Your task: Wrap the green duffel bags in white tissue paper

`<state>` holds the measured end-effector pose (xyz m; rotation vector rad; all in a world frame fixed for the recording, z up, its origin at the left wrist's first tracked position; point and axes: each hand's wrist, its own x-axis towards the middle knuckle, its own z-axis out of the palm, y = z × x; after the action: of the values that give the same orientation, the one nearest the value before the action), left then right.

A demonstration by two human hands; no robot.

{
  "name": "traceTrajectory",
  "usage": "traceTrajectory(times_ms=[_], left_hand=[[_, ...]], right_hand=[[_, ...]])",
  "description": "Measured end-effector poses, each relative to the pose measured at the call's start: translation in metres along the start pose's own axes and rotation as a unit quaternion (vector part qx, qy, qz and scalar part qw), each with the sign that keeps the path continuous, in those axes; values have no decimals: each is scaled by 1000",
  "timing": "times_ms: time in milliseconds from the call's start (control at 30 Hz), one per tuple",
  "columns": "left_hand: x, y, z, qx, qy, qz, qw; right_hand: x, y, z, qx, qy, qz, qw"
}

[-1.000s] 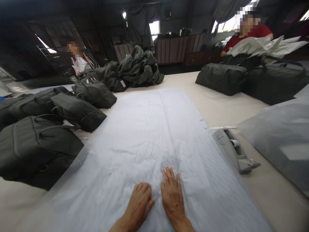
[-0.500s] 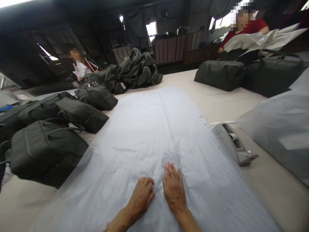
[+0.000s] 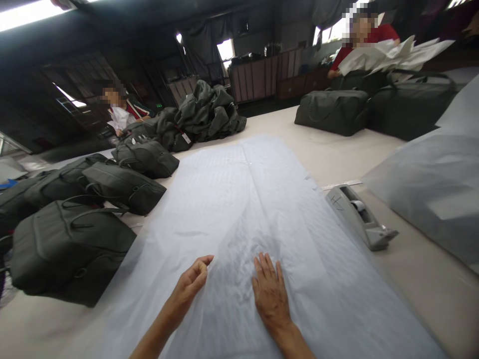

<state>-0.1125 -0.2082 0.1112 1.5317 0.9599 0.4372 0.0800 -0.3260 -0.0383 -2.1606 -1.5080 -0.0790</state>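
Note:
A large sheet of thin white translucent wrapping (image 3: 209, 199) covers the middle of the table, with a fold line running along it away from me. My left hand (image 3: 189, 284) pinches an edge of the sheet between thumb and fingers and holds it slightly raised. Flat on the sheet to its right lies my right hand (image 3: 271, 296), fingers stretched out and pressing on the wrinkled film. Through the upper layer a patterned layer shows between the two hands.
Several dark green bags, one large bag (image 3: 71, 249) nearest, stand along the left. A grey tape dispenser (image 3: 359, 217) sits right of the sheet, beside a pale plastic sheet (image 3: 430, 184). Crumpled bags (image 3: 209, 109) are piled behind. Two people work across the table.
My left hand has gone from resting on the sheet to pinching its edge, moving left and lifting it. My right hand stays in place. The view has shifted slightly.

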Motion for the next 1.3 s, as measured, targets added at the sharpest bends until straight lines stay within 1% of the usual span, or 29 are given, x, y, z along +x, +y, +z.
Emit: traceTrajectory(times_ms=[133, 233, 300, 367, 433, 533, 633, 700, 767, 867, 967, 1067, 1133, 1200, 1300], left_hand=[[-1, 5, -3, 7, 1, 1, 1000], [-3, 6, -4, 35, -20, 8, 999], [-4, 4, -2, 72, -41, 35, 996], [-5, 1, 1, 132, -54, 69, 987], [-6, -4, 7, 197, -55, 89, 975], [-5, -13, 21, 275, -63, 105, 954], [0, -30, 38, 357, -84, 135, 921], [5, -43, 49, 405, -97, 150, 897], [10, -54, 58, 441, -104, 152, 878], [14, -62, 68, 479, -96, 148, 860], [16, -62, 71, 491, -83, 154, 854], [19, -60, 69, 493, -53, 161, 853], [26, -60, 69, 503, -24, 175, 846], [35, -62, 72, 523, -1, 202, 828], [49, -70, 79, 575, 29, 263, 774]], right_hand=[[-1, -6, 4, -1, 19, 11, 1000], [-4, -15, 8, -3, 37, 7, 999], [-7, -22, 11, 0, 44, 5, 999], [-9, -26, 12, 7, 43, 7, 999], [-9, -29, 10, 21, 21, 18, 999], [-7, -29, 3, 55, -54, 44, 996], [-2, -28, -6, 84, -125, 67, 986], [1, -27, -10, 94, -151, 76, 981], [4, -25, -13, 101, -161, 76, 979], [9, -20, -17, 113, -147, 77, 980], [14, -12, -21, 120, -117, 75, 983], [19, -2, -23, 128, -65, 69, 987], [24, 5, -23, 132, -22, 63, 989], [32, 13, -24, 134, 10, 45, 990], [57, 24, -27, 123, 30, 8, 992]])
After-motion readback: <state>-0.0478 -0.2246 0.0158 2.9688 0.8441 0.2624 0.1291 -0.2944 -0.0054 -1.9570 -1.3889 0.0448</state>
